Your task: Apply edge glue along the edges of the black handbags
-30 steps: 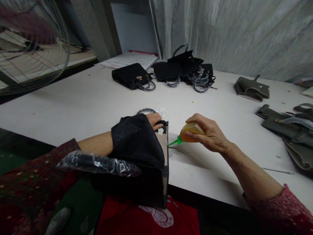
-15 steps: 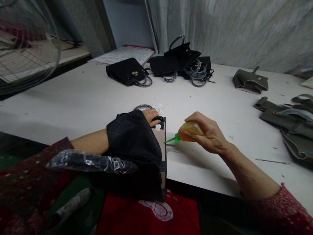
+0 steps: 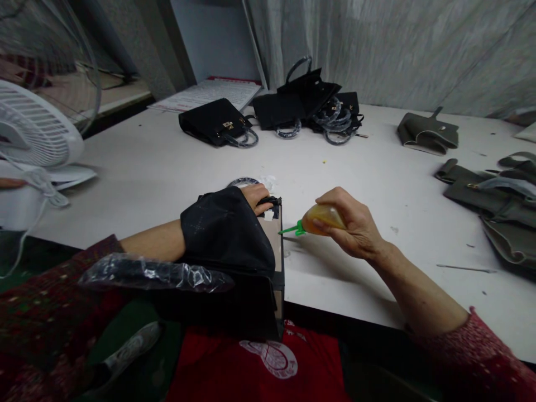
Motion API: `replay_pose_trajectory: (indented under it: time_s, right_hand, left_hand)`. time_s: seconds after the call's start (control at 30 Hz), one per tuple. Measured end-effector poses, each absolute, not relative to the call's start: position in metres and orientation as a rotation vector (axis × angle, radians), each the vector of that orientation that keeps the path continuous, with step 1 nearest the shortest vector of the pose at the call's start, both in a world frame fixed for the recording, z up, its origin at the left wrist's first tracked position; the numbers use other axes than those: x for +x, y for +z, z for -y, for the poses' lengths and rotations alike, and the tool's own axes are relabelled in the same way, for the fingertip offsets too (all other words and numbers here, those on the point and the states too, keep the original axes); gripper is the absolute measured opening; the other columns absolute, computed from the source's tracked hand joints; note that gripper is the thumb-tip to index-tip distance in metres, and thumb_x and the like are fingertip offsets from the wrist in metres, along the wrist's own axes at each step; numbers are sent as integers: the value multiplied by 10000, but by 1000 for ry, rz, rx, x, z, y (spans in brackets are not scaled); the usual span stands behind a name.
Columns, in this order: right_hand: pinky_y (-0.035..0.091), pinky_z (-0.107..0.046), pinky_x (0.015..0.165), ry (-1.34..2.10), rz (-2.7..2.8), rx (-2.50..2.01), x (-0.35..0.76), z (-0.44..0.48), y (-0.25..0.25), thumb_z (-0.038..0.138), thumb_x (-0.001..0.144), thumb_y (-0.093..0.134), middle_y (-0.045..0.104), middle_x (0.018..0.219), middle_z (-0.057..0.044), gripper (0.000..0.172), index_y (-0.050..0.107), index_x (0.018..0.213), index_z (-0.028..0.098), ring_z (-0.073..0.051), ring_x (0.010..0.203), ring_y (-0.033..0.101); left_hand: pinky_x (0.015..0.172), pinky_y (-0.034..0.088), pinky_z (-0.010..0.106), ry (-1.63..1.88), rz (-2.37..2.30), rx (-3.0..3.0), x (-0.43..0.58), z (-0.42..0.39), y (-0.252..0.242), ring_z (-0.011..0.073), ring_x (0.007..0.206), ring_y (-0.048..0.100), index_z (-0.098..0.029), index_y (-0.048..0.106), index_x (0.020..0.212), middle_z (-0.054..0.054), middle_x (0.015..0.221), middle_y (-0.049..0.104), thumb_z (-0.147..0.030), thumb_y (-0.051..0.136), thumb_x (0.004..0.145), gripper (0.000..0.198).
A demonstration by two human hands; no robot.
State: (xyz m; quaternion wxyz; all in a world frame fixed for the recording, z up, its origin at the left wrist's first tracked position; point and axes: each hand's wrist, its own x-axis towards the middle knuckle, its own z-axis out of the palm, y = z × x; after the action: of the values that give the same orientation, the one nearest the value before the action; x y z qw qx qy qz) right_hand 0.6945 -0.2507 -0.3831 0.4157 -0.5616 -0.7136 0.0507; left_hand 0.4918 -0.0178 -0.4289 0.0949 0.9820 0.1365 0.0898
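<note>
Where a grey wall (image 3: pixel 389 50) backs the white worktop (image 3: pixel 138 173), black handbags (image 3: pixel 278 109) lie heaped and a white fan (image 3: pixel 46 120) shows at far left. Amber liquid (image 3: pixel 313 224) sits in the squeeze bottle (image 3: pixel 329 213) gripped by the right hand (image 3: pixel 355 226), its green nozzle (image 3: pixel 288 229) at the beige side of the bag (image 3: pixel 228 234) the left hand (image 3: pixel 254 196) grasps, across the worktop's near edge.

The white print on the red cloth (image 3: pixel 259 365) cannot be read. The sheet's (image 3: pixel 205 95) writing is too small.
</note>
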Motion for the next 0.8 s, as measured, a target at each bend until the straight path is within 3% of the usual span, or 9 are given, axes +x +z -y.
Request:
replay_pose_trajectory:
  time_s: [0.57,0.73,0.8]
  right_hand:
    - [485,-355,735,316,1767,-1388,688,272,-389,419,943,667,606,1006,-26,264,583,1139,262,-182,860,599]
    - [478,-354,736,408,1788,-1395,686,282,-392,412,940,673,603,993,-18,246,588,1117,263,-174,840,594]
    - [479,-353,744,427,1773,-1385,685,287,-394,403,934,685,604,993,-13,254,588,1125,267,-174,849,598]
  left_hand:
    - [758,446,296,319,-453,2936,492,13,-438,195,841,590,-163,623,889,69,883,624,-393,554,941,245]
    - [947,468,351,278,-262,2971,479,26,-420,222,1000,604,-162,630,1078,100,1085,652,-401,448,997,311]
    - [900,473,341,284,-325,2988,481,27,-421,222,964,610,-153,640,1052,102,1064,658,-410,467,994,316]
